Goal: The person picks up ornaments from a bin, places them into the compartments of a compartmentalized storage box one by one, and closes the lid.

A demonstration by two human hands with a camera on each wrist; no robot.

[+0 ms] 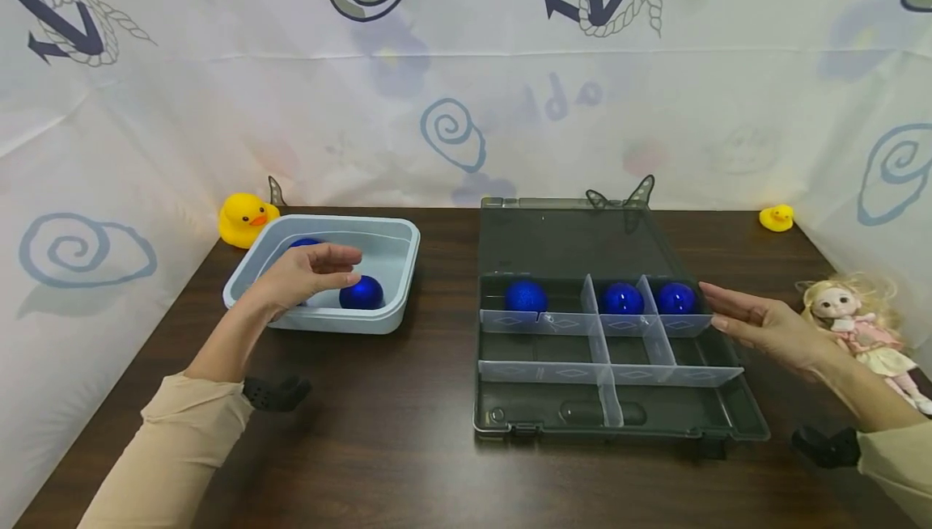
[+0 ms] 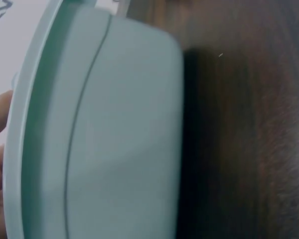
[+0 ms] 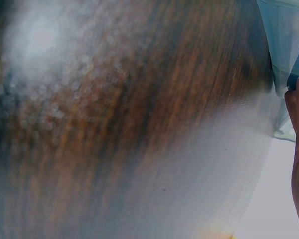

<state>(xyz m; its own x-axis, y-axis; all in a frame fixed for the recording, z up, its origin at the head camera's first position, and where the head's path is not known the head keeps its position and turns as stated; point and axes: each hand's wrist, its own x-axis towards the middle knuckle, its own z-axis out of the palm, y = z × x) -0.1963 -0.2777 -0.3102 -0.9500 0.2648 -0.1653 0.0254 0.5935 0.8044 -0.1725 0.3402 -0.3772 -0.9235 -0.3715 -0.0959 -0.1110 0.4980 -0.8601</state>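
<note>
My left hand (image 1: pixel 309 274) hovers unclenched over the tray (image 1: pixel 335 321); my straight-fingered right hand (image 1: pixel 777 328) likely steadies the box (image 1: pixel 527 401).

Blue balls (image 1: pixel 362 293) in tray (image 1: pixel 342 321), three in box (image 1: pixel 535 401)

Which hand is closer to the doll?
Right. The right hand is just beside the doll, by the box; the left hand is much farther away, over the tub.

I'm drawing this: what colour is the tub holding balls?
Pale blue; the tub shows best in the head view.
</note>
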